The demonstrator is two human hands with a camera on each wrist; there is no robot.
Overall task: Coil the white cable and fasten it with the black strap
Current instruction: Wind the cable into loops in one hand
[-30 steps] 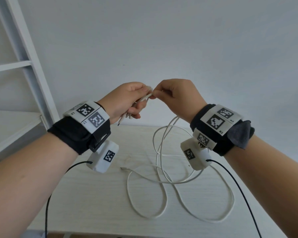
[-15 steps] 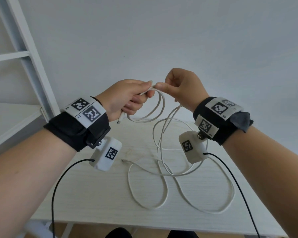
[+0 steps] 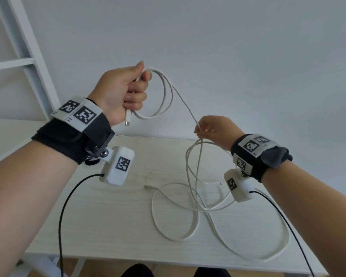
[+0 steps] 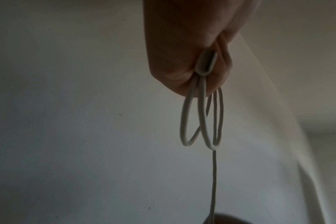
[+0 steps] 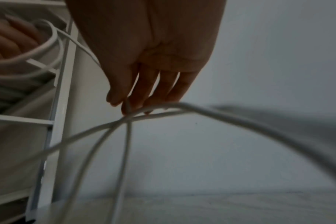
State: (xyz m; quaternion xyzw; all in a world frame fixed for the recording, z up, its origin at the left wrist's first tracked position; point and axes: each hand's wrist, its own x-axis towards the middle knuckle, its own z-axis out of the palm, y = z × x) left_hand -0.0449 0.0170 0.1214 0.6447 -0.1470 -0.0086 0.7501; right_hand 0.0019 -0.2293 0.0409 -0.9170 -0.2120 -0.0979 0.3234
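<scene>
My left hand has its fingers curled tight round a small bundle of loops of the thin white charging cable, thumb pressed on top. In the left wrist view those loops hang below the fist, and one strand drops straight down from them. A white plug end sticks out under the fist.

From the loops a single strand slants down to my right hand, whose thumb and fingertips pinch it. In the right wrist view the fingers point downward, nearly straight, closing at their tips on the strand, with two more runs of cable crossing just beneath them; that view is blurred.

Both hands are raised above the pale wood-grain tabletop, the left one higher. Below the right hand the cable falls to the tabletop and lies there in wide loose loops, its second plug end resting near the tabletop's middle.

Each wrist carries a black band with square printed markers and a white camera block with a black lead. A white metal shelf frame stands to the left of the tabletop. I see no black strap in any view.
</scene>
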